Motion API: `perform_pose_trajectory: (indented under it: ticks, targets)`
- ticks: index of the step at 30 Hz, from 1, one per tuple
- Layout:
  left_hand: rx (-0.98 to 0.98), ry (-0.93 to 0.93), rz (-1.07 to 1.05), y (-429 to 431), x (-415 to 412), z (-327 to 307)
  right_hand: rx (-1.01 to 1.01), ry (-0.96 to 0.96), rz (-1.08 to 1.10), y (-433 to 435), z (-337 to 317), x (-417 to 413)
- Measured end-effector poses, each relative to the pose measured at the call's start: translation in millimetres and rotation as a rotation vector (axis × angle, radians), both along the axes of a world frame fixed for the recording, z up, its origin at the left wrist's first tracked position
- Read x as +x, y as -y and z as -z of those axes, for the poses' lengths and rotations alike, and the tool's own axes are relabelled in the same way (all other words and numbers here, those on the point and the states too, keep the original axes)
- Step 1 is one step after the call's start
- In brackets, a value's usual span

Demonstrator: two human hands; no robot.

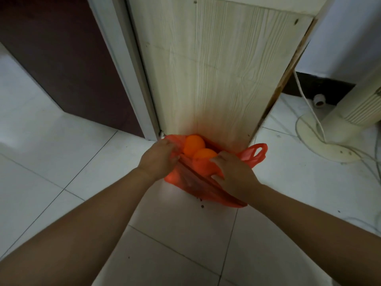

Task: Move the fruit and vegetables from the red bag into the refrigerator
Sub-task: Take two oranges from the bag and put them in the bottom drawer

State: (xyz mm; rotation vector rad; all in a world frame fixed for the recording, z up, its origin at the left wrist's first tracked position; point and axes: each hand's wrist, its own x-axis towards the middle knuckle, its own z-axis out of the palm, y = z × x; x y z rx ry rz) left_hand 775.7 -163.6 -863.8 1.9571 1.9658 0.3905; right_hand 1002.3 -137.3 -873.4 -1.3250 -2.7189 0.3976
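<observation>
Lying on the tiled floor (82,162), the red bag (198,186) is open at its top and touches the bottom of a pale wooden panel (222,69). Two pieces of orange fruit are inside, one just behind the other. The far orange (193,144) sits at the back of the opening, close to the panel. The near orange (203,162) is touching it and is partly covered by fingers. The right grip (233,172), a bare hand, is closed around the near orange, with the fingers over its top and the thumb under its side. The left grip (158,159), also a bare hand, pinches the left edge of the bag with curled fingers and holds the opening apart. One loop handle (258,154) of the bag sticks out to the right, free of both hands. Both forearms reach in from the lower corners. To the left of the panel stands a white frame (123,65), and beside it a dark brown door (61,58). On the right a cream tower fan (350,112) stands on its round base, well apart from the bag, and a white cable (309,108) lies by it.
</observation>
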Motion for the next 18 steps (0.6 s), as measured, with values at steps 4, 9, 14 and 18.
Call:
perform_pose_trajectory:
  ticks: [4, 9, 14, 18]
  targets:
    - [0.103, 0.054, -0.090, 1, -3, -6, 0.010, -0.005, 0.010, -6, 7, -2]
    - [0.113, 0.173, -0.228, -1, -20, -28, -0.076, -0.004, 0.050, -11, 13, 5]
    - [0.089, 0.342, -0.354, 5, -38, -36, -0.136, 0.049, 0.003, -9, 19, 14]
    - [0.049, 0.293, -0.339, 11, -33, -27, -0.154, 0.071, -0.077, -9, 14, 19]
